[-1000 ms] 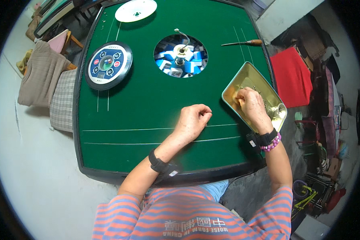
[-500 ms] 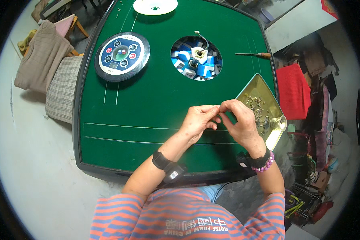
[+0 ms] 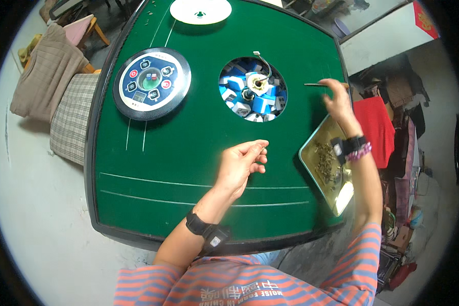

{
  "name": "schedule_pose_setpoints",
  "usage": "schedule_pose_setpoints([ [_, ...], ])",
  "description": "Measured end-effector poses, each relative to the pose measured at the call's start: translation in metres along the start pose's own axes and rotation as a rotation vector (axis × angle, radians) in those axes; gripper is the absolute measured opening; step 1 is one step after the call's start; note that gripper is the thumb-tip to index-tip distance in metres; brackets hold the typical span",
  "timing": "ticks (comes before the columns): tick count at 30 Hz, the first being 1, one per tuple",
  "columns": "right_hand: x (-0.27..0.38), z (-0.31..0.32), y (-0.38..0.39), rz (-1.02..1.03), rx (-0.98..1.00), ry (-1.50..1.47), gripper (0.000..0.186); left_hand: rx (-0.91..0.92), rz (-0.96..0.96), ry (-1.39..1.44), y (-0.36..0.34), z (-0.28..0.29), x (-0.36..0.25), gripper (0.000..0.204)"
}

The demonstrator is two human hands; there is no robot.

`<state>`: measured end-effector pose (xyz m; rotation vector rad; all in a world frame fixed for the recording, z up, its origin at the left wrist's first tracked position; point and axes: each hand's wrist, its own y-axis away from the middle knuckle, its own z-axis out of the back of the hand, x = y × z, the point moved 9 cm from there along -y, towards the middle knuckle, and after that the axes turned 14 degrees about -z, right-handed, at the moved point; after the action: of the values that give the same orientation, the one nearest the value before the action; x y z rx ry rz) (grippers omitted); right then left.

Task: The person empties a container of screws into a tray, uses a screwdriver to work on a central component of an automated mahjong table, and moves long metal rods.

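Note:
My left hand (image 3: 244, 162) hovers over the green felt tabletop (image 3: 199, 148), thumb and fingertips pinched. Something tiny may be between them, too small to name. My right hand (image 3: 338, 100), a little blurred, reaches to the table's right side. Its thumb and fingers are apart, over a screwdriver (image 3: 312, 84) whose wooden handle is partly covered. A metal tray (image 3: 307, 151) below my right forearm contains many small screws (image 3: 324, 158). In the table's middle, a round opening shows blue and white tiles (image 3: 260, 105) and a white connector on a cable (image 3: 264, 64).
A round control panel (image 3: 120, 92) with buttons lies at the left of the table. A white disc (image 3: 201, 11) lies at the far edge. Past the left side stands a chair with a checked cushion (image 3: 74, 117). Red cloth (image 3: 375, 130) hangs beyond the right edge.
My right hand has left the left hand and moved up and right to the screwdriver. My left hand stays pinched, slightly shifted. The whole view has shifted a little.

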<state>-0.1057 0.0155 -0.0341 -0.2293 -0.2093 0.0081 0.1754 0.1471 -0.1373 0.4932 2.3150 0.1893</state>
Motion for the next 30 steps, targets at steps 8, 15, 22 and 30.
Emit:
schedule_pose_setpoints([
  [8,-0.122,-0.052,-0.034,-0.399,0.266,0.402,0.033,-0.066,-0.02,0.003,-0.002,0.024,-0.002,0.022],
  [15,-0.082,0.007,-0.015,-0.199,0.045,0.419,0.017,-0.046,-0.028,-0.018,-0.006,0.016,-0.006,0.024],
  [22,0.085,0.032,0.146,-0.646,0.292,-0.844,0.017,-0.023,-0.083,-0.087,-0.004,0.01,-0.004,0.02],
  [30,0.154,0.005,0.218,-0.739,0.108,-1.256,0.013,0.291,-0.148,-0.284,0.035,-0.042,0.0,0.014],
])
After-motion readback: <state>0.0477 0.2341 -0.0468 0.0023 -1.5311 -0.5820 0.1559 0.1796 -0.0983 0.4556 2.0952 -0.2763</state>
